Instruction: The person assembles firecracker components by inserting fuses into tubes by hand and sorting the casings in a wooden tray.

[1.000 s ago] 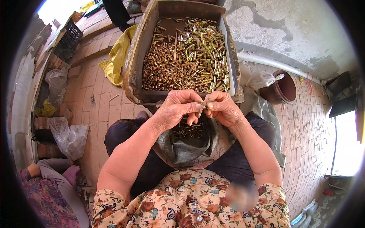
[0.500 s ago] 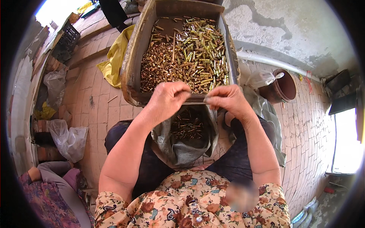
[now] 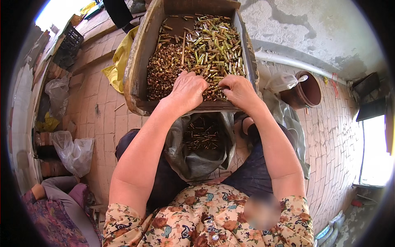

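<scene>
A deep tray (image 3: 138,68) with worn edges holds two heaps of small metal pieces. Short copper-coloured rings or caps (image 3: 164,61) fill its left side; longer brass-coloured tubes (image 3: 218,41) lie on the right. A thin stick (image 3: 183,49) stands between the heaps. My left hand (image 3: 187,90) reaches over the tray's near edge, fingers curled down where the heaps meet. My right hand (image 3: 239,92) is bent over the near brass tubes, thumb and fingers drawn together. Whatever the fingertips hold is hidden. Below the tray, an open grey-green sack (image 3: 175,154) contains several thin tubes.
A yellow sack (image 3: 121,68) lies left of the tray. To the right are a brown bucket (image 3: 304,90) with a plastic bag and a grey-green sheet (image 3: 290,119). Another person's legs (image 3: 66,201) show at lower left, near a clear plastic bag (image 3: 76,154) on the brick floor.
Both hands have moved from above the tray's near edge forward and down into the metal pieces. The tray sits slightly further up and left in view.
</scene>
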